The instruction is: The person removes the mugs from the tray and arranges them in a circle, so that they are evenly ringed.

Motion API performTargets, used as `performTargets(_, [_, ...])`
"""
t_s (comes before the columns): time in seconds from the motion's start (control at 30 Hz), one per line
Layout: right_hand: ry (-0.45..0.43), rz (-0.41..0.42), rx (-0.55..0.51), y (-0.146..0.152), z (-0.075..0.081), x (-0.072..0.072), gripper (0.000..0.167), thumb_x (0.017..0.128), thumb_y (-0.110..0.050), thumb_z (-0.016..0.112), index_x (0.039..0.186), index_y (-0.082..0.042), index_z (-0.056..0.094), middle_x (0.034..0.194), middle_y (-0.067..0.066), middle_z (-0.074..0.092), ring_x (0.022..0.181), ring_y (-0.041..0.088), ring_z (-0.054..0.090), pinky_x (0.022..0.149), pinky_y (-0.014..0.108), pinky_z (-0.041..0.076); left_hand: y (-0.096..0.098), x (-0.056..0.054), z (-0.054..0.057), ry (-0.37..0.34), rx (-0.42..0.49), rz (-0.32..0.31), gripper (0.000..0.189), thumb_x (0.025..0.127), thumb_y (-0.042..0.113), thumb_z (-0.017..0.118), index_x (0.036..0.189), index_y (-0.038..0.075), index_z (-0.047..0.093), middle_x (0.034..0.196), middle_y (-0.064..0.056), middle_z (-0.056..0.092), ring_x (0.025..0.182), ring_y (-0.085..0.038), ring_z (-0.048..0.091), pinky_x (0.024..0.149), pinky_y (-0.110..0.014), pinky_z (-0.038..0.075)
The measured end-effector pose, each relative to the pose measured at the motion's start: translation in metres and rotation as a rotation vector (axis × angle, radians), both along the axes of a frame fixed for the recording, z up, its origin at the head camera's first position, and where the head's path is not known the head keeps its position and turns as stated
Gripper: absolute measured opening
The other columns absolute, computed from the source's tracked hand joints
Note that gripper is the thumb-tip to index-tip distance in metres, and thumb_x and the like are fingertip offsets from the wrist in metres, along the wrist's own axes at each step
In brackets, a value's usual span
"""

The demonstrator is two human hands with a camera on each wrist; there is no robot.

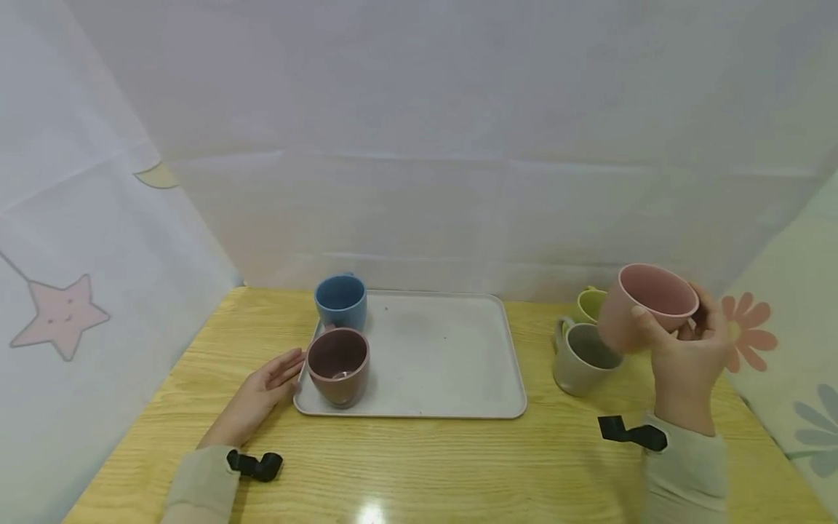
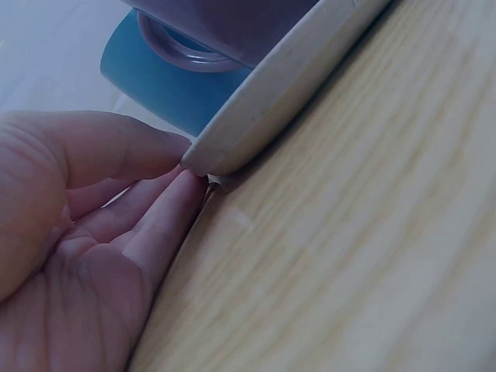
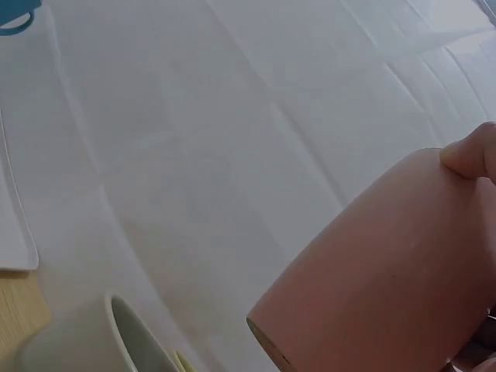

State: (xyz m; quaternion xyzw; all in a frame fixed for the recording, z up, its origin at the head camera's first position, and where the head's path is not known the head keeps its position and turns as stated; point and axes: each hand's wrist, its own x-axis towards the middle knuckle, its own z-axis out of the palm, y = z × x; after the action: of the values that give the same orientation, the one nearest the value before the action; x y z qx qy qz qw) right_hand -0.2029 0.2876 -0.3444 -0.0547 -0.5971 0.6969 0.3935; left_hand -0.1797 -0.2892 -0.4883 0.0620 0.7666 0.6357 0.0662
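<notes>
At the left edge of the white tray (image 1: 445,356), my left hand (image 1: 260,394) pinches the rim between thumb and fingertips, as the left wrist view shows. A mauve mug (image 1: 339,378) and, behind it, a blue mug (image 1: 343,314) stand on the tray's left side. My right hand (image 1: 692,356) holds a pink mug (image 1: 615,324) in the air at the right, tilted, with the thumb (image 3: 469,155) on its rim. Just left of and below it stand a grey mug (image 1: 577,370) and a yellow-green mug (image 1: 587,304), partly hidden by the pink one.
The wooden table (image 1: 419,466) carries the tray in its middle. A pale cloth (image 1: 406,218) hangs behind the table and along both sides, printed with a star (image 1: 60,316) on the left and flowers (image 1: 746,331) on the right.
</notes>
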Motion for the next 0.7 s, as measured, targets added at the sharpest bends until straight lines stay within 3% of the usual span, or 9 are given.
performTargets(0.2, [-0.040,-0.091,-0.044,0.017,-0.004,-0.001,0.070,0.069,0.010,0.087,0.132,-0.010,0.065,0.126,0.005,0.058,0.114,0.019,0.056,0.092,0.017,0.049,-0.003,0.001,-0.002,-0.005,0.003,-0.007,0.069,0.105,0.016,0.058,0.160,-0.001,0.020,0.162,-0.022,0.027,0.127,0.013,0.043,0.100,-0.009,0.040])
performTargets(0.43, [-0.154,-0.191,-0.098,0.032,-0.012,-0.006,0.074,0.070,-0.001,0.091,0.136,-0.018,0.062,0.132,0.001,0.054,0.118,0.016,0.055,0.106,0.025,0.046,-0.005,0.002,-0.002,-0.015,0.006,0.000,0.070,0.105,0.017,0.059,0.161,0.000,0.020,0.163,-0.021,0.028,0.128,0.012,0.044,0.100,-0.009,0.040])
performTargets(0.7, [-0.127,-0.258,-0.258,0.052,-0.027,-0.015,0.077,0.068,0.004,0.090,0.136,-0.016,0.061,0.131,0.002,0.054,0.120,0.016,0.054,0.106,0.026,0.045,-0.004,0.004,-0.001,-0.017,0.009,0.006,0.070,0.105,0.017,0.058,0.161,0.000,0.020,0.163,-0.021,0.028,0.126,0.014,0.044,0.100,-0.008,0.039])
